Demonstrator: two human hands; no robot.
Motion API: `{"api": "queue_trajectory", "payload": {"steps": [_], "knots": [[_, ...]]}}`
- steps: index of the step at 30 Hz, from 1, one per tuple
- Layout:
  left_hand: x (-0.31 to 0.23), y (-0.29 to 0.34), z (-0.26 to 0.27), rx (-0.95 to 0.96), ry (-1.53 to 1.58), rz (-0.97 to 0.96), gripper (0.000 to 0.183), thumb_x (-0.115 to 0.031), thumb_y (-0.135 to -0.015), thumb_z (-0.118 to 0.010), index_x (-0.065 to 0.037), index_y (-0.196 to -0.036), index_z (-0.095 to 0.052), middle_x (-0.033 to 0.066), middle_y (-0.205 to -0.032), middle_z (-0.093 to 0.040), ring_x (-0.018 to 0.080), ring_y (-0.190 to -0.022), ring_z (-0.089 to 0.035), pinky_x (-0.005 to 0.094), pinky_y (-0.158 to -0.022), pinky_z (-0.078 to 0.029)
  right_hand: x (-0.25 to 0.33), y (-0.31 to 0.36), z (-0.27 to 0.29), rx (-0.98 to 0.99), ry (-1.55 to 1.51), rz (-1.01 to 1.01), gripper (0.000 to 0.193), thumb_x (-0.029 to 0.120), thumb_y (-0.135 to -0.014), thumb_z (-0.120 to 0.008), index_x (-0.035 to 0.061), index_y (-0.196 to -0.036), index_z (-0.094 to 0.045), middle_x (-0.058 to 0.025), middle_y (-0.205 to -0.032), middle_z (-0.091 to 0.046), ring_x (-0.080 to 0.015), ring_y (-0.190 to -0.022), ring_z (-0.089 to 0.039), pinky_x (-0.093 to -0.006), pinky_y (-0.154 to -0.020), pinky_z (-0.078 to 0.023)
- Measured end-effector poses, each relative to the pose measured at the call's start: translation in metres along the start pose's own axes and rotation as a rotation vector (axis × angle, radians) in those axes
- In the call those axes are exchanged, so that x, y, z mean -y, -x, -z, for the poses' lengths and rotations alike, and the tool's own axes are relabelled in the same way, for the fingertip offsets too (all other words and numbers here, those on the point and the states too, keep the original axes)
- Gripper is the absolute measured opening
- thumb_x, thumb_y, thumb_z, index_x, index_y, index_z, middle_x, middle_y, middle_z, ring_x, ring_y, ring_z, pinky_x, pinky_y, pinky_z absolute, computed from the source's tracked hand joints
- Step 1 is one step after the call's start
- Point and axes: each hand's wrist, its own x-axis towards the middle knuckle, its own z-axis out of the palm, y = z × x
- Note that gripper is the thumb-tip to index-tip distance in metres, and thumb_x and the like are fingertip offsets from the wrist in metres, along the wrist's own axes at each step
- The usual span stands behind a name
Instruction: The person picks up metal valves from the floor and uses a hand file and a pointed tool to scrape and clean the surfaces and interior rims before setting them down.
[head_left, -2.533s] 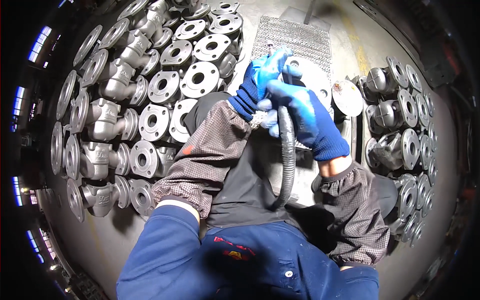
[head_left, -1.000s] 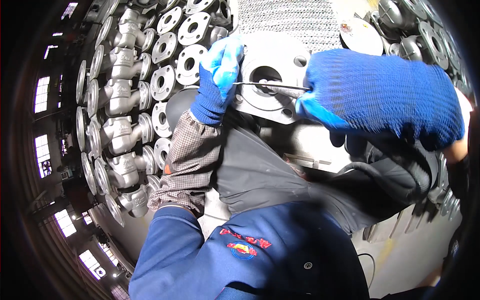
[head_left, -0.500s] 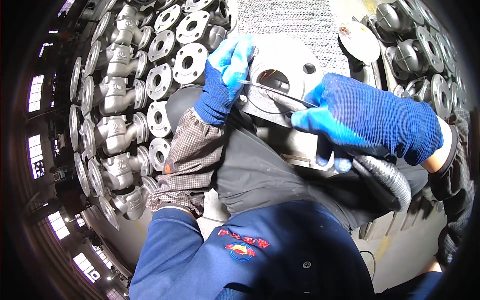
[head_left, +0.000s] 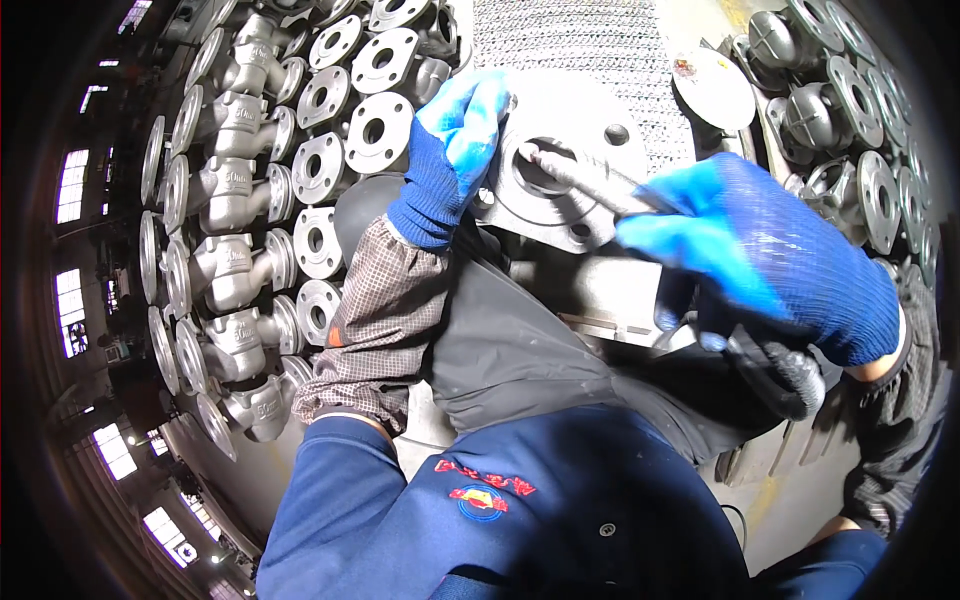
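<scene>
A flanged metal valve body [head_left: 560, 110] lies face up in front of me, its square-cornered flange lit very brightly. My left hand [head_left: 470, 125], in a blue coated glove, is closed on the flange's left edge. In my right hand [head_left: 730, 245], gloved the same way, is a slim hand-held grinder [head_left: 590, 182], closed in the fingers and pointing left. Its tip lies over the round centre bore [head_left: 545, 165]; whether it touches the wall I cannot tell. A dark ribbed hose [head_left: 780, 375] hangs below that hand.
Rows of cast flanged valve bodies [head_left: 235, 180] stand stacked on the left, and more castings [head_left: 865, 110] on the right. Behind the workpiece runs a perforated metal surface [head_left: 570, 35]. A pale round disc [head_left: 715, 90] sits at the far right.
My right hand has moved slightly right and down, and the grinder's angle has changed, its tip now over the bore. Orange sparks seen in the bore are gone. The left hand stays put.
</scene>
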Motion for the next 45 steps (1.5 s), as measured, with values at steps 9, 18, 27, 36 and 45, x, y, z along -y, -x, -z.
{"api": "queue_trajectory", "payload": {"steps": [9,18,27,36,45], "knots": [[-0.018,-0.013,0.000,0.161,-0.164,-0.222,0.029,0.002,-0.087,-0.051,0.003,-0.112,-0.064,0.0130,-0.110,-0.066,0.0177,-0.100,-0.063,0.0274,-0.091,-0.048,-0.076,-0.006,-0.007,-0.239,-0.592,0.306,0.035,0.021,-0.095,-0.046,-0.0054,-0.114,-0.060,-0.0106,-0.078,-0.067,-0.0104,-0.051,-0.057,-0.0212,-0.048,-0.045],[-0.024,-0.004,0.003,0.384,0.110,-0.007,0.057,-0.039,-0.103,-0.027,0.004,-0.115,-0.060,0.0142,-0.100,-0.068,0.0179,-0.085,-0.065,0.0281,-0.080,-0.051,-0.064,-0.063,-0.048,0.196,-1.099,0.372,0.037,0.028,-0.098,-0.045,-0.0044,-0.108,-0.060,-0.0111,-0.090,-0.068,-0.0138,-0.069,-0.065,-0.0213,-0.057,-0.051],[-0.018,-0.011,-0.028,0.296,0.078,-0.083,0.047,-0.033,-0.100,-0.036,0.007,-0.104,-0.061,0.0158,-0.095,-0.069,0.0135,-0.069,-0.065,0.0243,-0.065,-0.053,-0.063,-0.065,-0.034,-0.514,0.248,0.261,0.025,0.022,-0.081,-0.060,0.0000,-0.072,-0.067,-0.0164,-0.069,-0.065,-0.0277,-0.067,-0.067,-0.0362,-0.060,-0.054],[-0.005,-0.023,-0.036,0.275,-0.231,-0.349,0.020,-0.009,-0.092,-0.053,0.003,-0.099,-0.067,0.0090,-0.089,-0.071,0.0120,-0.074,-0.066,0.0250,-0.069,-0.053,-0.083,-0.043,-0.021,-0.772,0.359,0.103,0.022,0.025,-0.076,-0.067,0.0053,-0.085,-0.067,-0.0126,-0.076,-0.068,-0.0274,-0.071,-0.068,-0.0378,-0.059,-0.052],[-0.027,-0.014,-0.035,0.080,-0.009,-0.016,0.017,-0.002,-0.088,-0.060,0.005,-0.101,-0.069,-0.0012,-0.078,-0.062,0.0025,-0.063,-0.049,0.0158,-0.058,-0.038,-0.311,-0.031,0.041,-0.978,-0.969,-0.161,0.036,0.033,-0.089,-0.064,-0.0027,-0.084,-0.058,-0.0110,-0.058,-0.058,-0.0159,-0.041,-0.051,-0.0244,-0.037,-0.040]]}}
